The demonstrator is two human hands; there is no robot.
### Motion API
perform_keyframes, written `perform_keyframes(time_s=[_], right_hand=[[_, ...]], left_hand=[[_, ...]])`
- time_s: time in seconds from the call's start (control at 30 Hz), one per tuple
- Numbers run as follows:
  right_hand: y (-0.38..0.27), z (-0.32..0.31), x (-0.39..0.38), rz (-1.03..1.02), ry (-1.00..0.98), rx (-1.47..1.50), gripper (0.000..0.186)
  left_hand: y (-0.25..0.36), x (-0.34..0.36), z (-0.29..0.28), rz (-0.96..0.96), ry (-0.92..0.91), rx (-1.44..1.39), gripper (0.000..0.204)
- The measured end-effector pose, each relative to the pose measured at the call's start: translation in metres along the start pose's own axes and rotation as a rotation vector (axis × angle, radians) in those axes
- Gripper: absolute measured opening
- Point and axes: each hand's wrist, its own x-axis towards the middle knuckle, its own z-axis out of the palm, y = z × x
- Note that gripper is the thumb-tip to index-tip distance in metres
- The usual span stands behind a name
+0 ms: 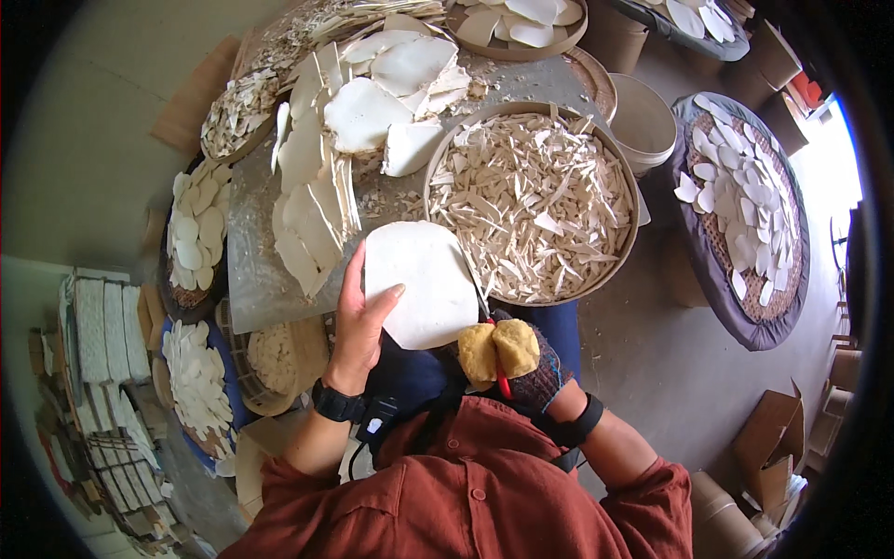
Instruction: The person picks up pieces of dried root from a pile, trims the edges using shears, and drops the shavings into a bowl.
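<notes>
My left hand (358,321) grips a flat white sheet (424,284) with rounded corners, thumb on top and fingers beneath. In my right hand (540,373), which wears a dark knitted glove, are scissors (504,384) with red handles, mostly hidden by yellow spongy padding (478,354). Their blades lie along the sheet's right edge; whether they are closed I cannot tell. Just beyond, a round tray (622,265) is full of narrow white offcuts (531,200). Larger untrimmed sheets (368,114) are piled at the far left of it, some leaning on edge (312,224).
A white bucket (643,116) stands right of the offcuts tray. Farther right is a cloth-edged round rack (712,303) bearing trimmed pieces (745,196). More pieces (197,224) lie on racks at left. Cardboard boxes (768,438) sit at lower right, stacked white bundles (102,331) at far left.
</notes>
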Motion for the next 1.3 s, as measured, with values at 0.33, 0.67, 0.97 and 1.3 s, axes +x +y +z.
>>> perform_keyframes(time_s=[0.33, 0.67, 0.97, 1.3], right_hand=[[0.006, 0.019, -0.004, 0.258, 0.071, 0.944, 0.017], [-0.005, 0.011, -0.005, 0.201, 0.035, 0.307, 0.023], [0.010, 0.014, -0.002, 0.241, -0.020, 0.599, 0.019], [0.002, 0.020, -0.010, 0.262, -0.040, 0.428, 0.022]], left_hand=[[0.005, -0.003, -0.012, -0.015, -0.026, -0.021, 0.070], [0.002, 0.002, -0.034, -0.138, -0.178, -0.005, 0.069], [0.013, 0.000, -0.034, -0.136, -0.292, 0.067, 0.069], [-0.003, 0.000, -0.046, -0.158, -0.077, -0.027, 0.050]])
